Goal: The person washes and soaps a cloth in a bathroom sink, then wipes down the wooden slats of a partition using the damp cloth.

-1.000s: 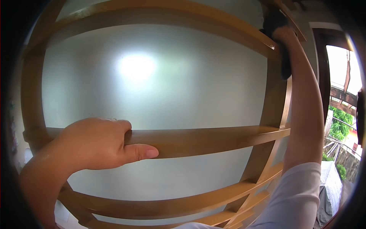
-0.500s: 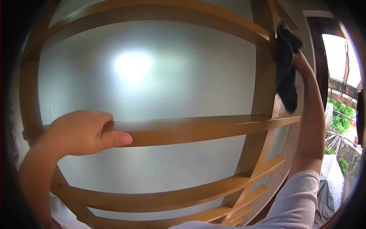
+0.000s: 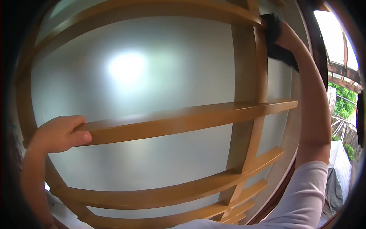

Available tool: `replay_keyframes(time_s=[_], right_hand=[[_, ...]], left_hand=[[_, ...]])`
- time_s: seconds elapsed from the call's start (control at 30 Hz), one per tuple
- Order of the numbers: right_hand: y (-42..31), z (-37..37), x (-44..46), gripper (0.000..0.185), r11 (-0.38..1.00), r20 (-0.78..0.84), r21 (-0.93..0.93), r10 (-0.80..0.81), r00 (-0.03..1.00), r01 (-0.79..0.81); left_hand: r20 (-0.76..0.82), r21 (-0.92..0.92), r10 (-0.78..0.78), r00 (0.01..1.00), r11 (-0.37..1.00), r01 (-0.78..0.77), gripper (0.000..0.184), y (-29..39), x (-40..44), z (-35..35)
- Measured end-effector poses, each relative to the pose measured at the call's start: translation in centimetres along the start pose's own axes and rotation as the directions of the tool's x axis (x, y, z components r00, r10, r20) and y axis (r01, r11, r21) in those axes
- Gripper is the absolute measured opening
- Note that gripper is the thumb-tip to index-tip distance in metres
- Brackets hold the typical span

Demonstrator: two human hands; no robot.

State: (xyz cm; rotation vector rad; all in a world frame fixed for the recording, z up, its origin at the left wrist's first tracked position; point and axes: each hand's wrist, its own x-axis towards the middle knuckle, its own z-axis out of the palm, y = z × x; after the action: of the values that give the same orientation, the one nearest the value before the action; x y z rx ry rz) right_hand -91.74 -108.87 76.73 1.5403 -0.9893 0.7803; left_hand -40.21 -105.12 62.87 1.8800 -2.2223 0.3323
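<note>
My left hand (image 3: 63, 133) grips the left end of the middle wooden shelf board (image 3: 171, 124), thumb in front and fingers over the top. At the upper right, my right hand (image 3: 284, 34) holds a dark cloth (image 3: 271, 28) against the right end of the upper board (image 3: 160, 8), beside the wooden upright (image 3: 261, 68). Part of the cloth hangs down to the right. The fingers of my right hand are mostly hidden by the cloth. Behind the boards is a pale, glossy panel (image 3: 183, 68) with a bright reflection.
Lower wooden boards (image 3: 152, 198) curve across the bottom of the view. On the far right, a dark-framed opening (image 3: 318, 45) shows green plants (image 3: 343, 101) and a grey-white cover (image 3: 337, 175) outside.
The view has shifted to the right. My left hand stays on the middle board, now further left in view. My right hand and the cloth went down beside the upright, then up to the upper board's end.
</note>
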Motion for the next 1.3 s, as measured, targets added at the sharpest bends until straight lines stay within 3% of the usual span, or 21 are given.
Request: replay_keyframes(time_s=[0.1,0.23,0.33,0.43,0.47,0.53,0.6,0.73,0.83,0.93,1.0,1.07,1.17,1.23,1.27,1.3], right_hand=[[1.7,-1.0,1.3,0.035,0.983,0.323,0.034,0.161,0.933,-0.181],[3.1,0.2,1.0,0.038,0.970,0.207,0.135,0.170,0.963,-0.200],[4.4,0.3,1.2,0.040,0.989,0.077,-0.036,-0.140,0.987,0.143],[5.3,0.4,1.7,0.041,0.992,0.068,-0.066,-0.099,0.993,0.103],[4.5,0.1,2.3,0.035,0.975,0.074,-0.089,-0.200,0.977,0.206],[3.3,-1.0,2.3,0.026,0.913,0.075,-0.153,-0.371,0.925,0.379],[2.8,-1.3,1.7,0.025,0.935,0.135,-0.100,-0.326,0.936,0.340],[1.5,-1.9,2.4,0.024,0.957,0.215,0.020,-0.287,0.933,0.290],[1.6,-2.2,1.8,0.023,0.951,0.160,0.183,-0.279,0.947,0.249],[5.8,-0.8,-0.1,0.037,0.996,0.178,0.064,0.050,0.983,-0.062],[8.4,-0.8,-2.3,0.032,0.988,0.117,-0.045,0.152,0.981,-0.148],[11.6,0.7,-3.7,0.029,0.996,-0.089,0.080,-0.026,0.996,0.033],[12.6,-0.5,-4.0,0.028,0.992,0.062,0.085,0.085,0.994,-0.090],[16.4,-0.3,-5.3,0.028,0.977,0.108,-0.085,0.206,0.973,-0.197],[16.7,-1.7,-5.0,0.031,0.960,0.205,-0.203,0.233,0.951,-0.191],[17.3,-2.9,-4.4,0.034,0.962,0.129,-0.215,0.198,0.972,-0.168]], left_hand=[[-0.020,0.004,-0.006,1.000,1.000,0.007,0.047,-0.4,0.0,0.0],[-0.001,-0.057,0.003,1.000,0.998,-0.003,0.041,-1.6,0.3,0.0],[0.095,0.102,-0.028,0.995,0.995,0.019,0.042,-2.7,1.4,-1.3],[0.410,0.169,-0.015,0.912,0.984,-0.060,0.030,4.5,5.4,-4.2],[0.463,0.254,-0.069,0.884,0.965,-0.058,0.049,8.7,7.1,-4.3],[0.380,0.207,0.049,0.924,0.969,-0.137,0.069,16.8,7.8,-3.7],[0.421,0.017,-0.033,0.906,0.999,0.028,0.075,22.6,7.5,-3.7],[0.324,-0.197,0.165,0.932,0.975,-0.104,0.076,21.3,7.3,-2.3],[0.290,-0.166,0.082,0.953,0.985,-0.034,0.074,21.7,6.5,-2.8],[0.323,-0.227,0.098,0.941,0.974,-0.023,0.070,21.5,6.7,-2.7],[0.341,-0.260,0.089,0.936,0.966,0.002,0.069,21.5,6.5,-3.1],[0.362,-0.292,0.076,0.929,0.956,0.036,0.067,21.9,6.1,-3.4],[0.346,-0.313,0.186,0.919,0.947,-0.074,0.071,21.1,6.3,-3.1],[0.328,-0.247,0.230,0.916,0.957,-0.152,0.073,20.7,6.6,-2.7],[0.320,-0.200,0.240,0.917,0.963,-0.182,0.075,20.6,6.5,-2.7],[0.328,-0.205,0.237,0.915,0.963,-0.175,0.075,20.5,6.2,-2.8]])
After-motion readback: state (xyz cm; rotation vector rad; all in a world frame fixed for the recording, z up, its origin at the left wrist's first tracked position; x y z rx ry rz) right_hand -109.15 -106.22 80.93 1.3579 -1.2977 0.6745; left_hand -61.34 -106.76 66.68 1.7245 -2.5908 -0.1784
